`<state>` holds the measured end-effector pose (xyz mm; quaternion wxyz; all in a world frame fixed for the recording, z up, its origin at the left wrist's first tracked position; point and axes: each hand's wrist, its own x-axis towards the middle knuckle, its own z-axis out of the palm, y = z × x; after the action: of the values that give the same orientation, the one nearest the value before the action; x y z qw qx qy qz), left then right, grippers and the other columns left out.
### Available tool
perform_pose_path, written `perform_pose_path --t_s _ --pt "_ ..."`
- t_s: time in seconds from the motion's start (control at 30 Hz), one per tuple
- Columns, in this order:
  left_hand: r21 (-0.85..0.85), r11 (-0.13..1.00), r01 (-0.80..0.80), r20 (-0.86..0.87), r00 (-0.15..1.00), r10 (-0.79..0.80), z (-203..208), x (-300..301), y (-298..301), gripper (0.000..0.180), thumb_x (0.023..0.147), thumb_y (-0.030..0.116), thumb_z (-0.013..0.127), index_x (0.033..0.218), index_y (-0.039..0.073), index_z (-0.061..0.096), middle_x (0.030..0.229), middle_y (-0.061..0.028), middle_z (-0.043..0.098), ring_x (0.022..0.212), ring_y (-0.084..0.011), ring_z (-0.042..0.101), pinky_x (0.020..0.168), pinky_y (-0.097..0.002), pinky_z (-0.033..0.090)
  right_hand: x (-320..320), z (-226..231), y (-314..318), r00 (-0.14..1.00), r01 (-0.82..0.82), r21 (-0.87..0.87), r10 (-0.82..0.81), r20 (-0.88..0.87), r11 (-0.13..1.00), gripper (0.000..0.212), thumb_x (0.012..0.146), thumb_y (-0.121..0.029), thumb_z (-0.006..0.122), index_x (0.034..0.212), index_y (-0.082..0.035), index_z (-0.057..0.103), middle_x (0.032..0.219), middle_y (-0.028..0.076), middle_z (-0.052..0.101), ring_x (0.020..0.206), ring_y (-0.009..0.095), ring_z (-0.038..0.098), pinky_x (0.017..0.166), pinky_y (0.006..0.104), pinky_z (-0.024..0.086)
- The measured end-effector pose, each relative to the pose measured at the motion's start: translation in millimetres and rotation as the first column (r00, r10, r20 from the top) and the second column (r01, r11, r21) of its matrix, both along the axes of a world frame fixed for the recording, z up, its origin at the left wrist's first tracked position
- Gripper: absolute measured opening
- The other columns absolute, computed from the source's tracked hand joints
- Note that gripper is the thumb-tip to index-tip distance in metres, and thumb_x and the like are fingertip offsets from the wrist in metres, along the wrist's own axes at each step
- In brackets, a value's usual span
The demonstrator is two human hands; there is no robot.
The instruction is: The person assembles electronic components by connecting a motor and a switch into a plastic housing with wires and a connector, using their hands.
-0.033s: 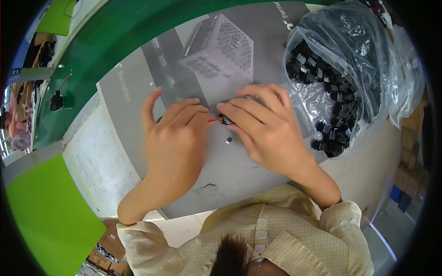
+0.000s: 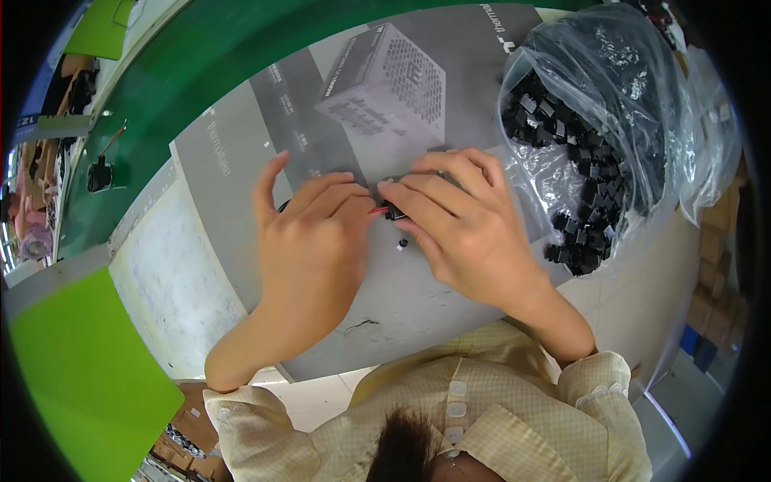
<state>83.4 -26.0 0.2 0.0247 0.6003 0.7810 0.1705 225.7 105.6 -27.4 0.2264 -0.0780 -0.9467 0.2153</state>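
My left hand [image 2: 315,229] is closed around a thin red wire [image 2: 377,211], with its index finger lifted away from the rest. The red wire runs from those fingertips into a small black plastic connector [image 2: 393,210]. My right hand [image 2: 466,225] grips this connector between thumb and fingers, which partly cover it. Just below the two hands, a tiny black piece with a white spot [image 2: 402,244] lies on the grey printed cardboard [image 2: 321,353]. A bit of dark cable [image 2: 283,206] shows beside my left hand; the rest of it is hidden.
On the right, a clear plastic bag [image 2: 618,56] lies open with many black plastic parts [image 2: 594,193] in it. A black part with a red wire [image 2: 99,174] lies on the green mat [image 2: 161,104] at far left. A bright green panel [image 2: 88,361] stands at lower left.
My left hand and the cardboard have shifted very slightly to the right. Both hands keep the same grip on wire and connector.
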Motion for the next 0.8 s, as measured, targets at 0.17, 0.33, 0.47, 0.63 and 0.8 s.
perform_pose_path --t_s 0.17,0.33,0.47,0.63,0.8 --pt "-0.196 0.966 -0.167 -0.227 0.966 0.121 27 -5 -10 0.082 0.063 0.022 0.090 0.133 0.013 0.050 0.111 -0.0063 0.072 0.103 -0.0290 0.068 0.096 -0.0438 0.049 -7 4 -8 1.000 -0.003 -0.062 0.005 0.029 0.998 0.031 0.077 -0.008 0.073 0.107 0.002 0.068 0.099 0.008 0.066 0.102 0.026 0.059 0.098 0.0448 0.042" --pt "-0.516 0.841 -0.162 0.069 0.971 0.229 40 -28 -17 0.076 0.057 0.015 0.092 0.122 0.010 0.054 0.103 -0.0110 0.070 0.087 -0.0346 0.069 0.069 -0.0436 0.053 -12 6 -10 0.998 -0.039 -0.081 0.042 0.039 0.996 0.035 0.077 -0.007 0.074 0.111 0.001 0.067 0.098 0.009 0.066 0.099 0.026 0.060 0.098 0.0454 0.041" --pt "-0.318 0.946 0.061 0.256 0.966 0.023 30 -41 -17 0.069 0.059 0.011 0.091 0.119 0.008 0.057 0.106 -0.0111 0.070 0.090 -0.0351 0.068 0.069 -0.0413 0.054 -12 11 -9 0.995 -0.084 -0.115 0.090 0.048 0.990 0.037 0.078 -0.004 0.074 0.114 0.000 0.064 0.095 0.009 0.065 0.099 0.027 0.060 0.097 0.0437 0.043" --pt "-0.149 0.952 0.267 0.479 0.862 -0.166 29 -58 -10 0.071 0.058 0.008 0.092 0.122 0.009 0.062 0.110 -0.0094 0.071 0.088 -0.0265 0.070 0.063 -0.0322 0.056 -6 15 -4 0.990 -0.100 -0.307 0.064 -0.124 0.946 0.034 0.077 -0.002 0.077 0.109 -0.001 0.067 0.095 0.012 0.068 0.097 0.030 0.065 0.086 0.0390 0.051" --pt "-0.175 0.967 0.183 0.693 0.721 -0.012 45 -57 -5 0.083 0.052 0.015 0.099 0.127 0.008 0.063 0.111 -0.0011 0.072 0.090 -0.0110 0.069 0.056 -0.0213 0.054 -2 23 6 0.968 -0.092 -0.445 -0.024 -0.249 0.891 0.029 0.072 -0.001 0.082 0.100 0.000 0.072 0.096 0.014 0.073 0.088 0.029 0.070 0.077 0.0356 0.056"
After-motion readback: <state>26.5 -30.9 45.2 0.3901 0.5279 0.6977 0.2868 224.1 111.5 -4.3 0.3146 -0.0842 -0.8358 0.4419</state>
